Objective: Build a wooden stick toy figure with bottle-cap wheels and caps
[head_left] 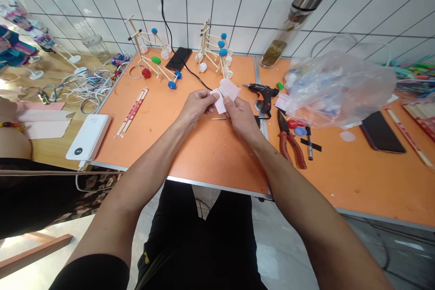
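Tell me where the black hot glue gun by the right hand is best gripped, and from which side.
Grip the black hot glue gun by its handle, coming from the near side with the right hand. The handle points back toward the person, while the nozzle points left toward the pink paper, so the hand stays behind the tip.

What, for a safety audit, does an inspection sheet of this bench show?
Surface: orange tabletop with grey metal edge.
Job's things: pale pink paper pieces.
Clutter: black hot glue gun, red-handled pliers, clear plastic bag.
Grips: left hand and right hand both pinch the paper.
Cables: thin black cable across the tabletop; tangled white cables beyond its left edge.
Surroundings: white tiled wall; a nearby person's arm at left.
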Tool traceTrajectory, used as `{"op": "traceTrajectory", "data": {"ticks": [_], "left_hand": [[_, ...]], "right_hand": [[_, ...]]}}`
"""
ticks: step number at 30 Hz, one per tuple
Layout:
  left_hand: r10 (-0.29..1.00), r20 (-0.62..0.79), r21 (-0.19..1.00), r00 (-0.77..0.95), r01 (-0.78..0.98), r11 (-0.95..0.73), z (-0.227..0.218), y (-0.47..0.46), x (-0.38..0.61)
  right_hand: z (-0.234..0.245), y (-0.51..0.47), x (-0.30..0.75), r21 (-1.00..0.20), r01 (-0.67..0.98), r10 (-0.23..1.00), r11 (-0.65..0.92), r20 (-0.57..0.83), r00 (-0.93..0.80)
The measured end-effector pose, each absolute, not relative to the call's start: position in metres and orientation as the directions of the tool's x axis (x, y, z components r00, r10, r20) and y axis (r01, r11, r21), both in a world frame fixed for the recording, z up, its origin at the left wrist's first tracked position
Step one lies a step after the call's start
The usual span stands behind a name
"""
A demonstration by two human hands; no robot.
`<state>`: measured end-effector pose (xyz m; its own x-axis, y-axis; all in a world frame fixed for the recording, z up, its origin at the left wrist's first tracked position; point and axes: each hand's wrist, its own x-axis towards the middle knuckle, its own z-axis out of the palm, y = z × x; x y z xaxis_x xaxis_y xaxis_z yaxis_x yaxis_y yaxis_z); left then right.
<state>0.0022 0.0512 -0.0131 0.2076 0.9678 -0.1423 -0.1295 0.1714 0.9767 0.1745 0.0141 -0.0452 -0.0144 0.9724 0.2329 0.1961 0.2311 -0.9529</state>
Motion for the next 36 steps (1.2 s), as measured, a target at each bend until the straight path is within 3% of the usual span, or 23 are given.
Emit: {"op": "traceTrajectory", "data": {"ticks": [6, 12, 16, 19, 27, 36], "left_hand": [[0.967, -0.150, 0.976, 0.205, -0.127, 0.178, -0.015, 0.052, 0.002], [0.975, -0.162, 0.970, 0.150, -0.156, 0.185, -0.013, 0.054, -0.002], [0.980, -0.169, 0.969, 0.104, -0.167, 0.185, -0.014, 0.058, -0.004], [0.984, -0.155, 0.973, 0.092, -0.160, 0.168, -0.018, 0.060, -0.006], [0.989, -0.104, 0.992, 0.108, -0.064, 0.111, -0.022, 0.060, -0.003], [0.996, -0.056, 0.997, 0.071, -0.039, 0.059, -0.020, 0.065, -0.003]], "right_hand": [[-0.047, 0.013, 0.175, -0.964, 0.165, 0.977, 0.207, 0.214, 0.022], [-0.045, 0.019, 0.175, -0.963, -0.243, 0.990, -0.117, -0.132, 0.045], [-0.041, 0.022, 0.178, -0.931, -0.300, 0.973, -0.210, -0.230, 0.030], [-0.042, 0.020, 0.179, -0.959, -0.243, 0.987, -0.147, -0.158, 0.028], [-0.052, 0.019, 0.180, -0.986, 0.091, 0.989, 0.139, 0.143, 0.035], [-0.058, 0.034, 0.187, -0.957, 0.205, 0.974, 0.205, 0.221, 0.055]]}}
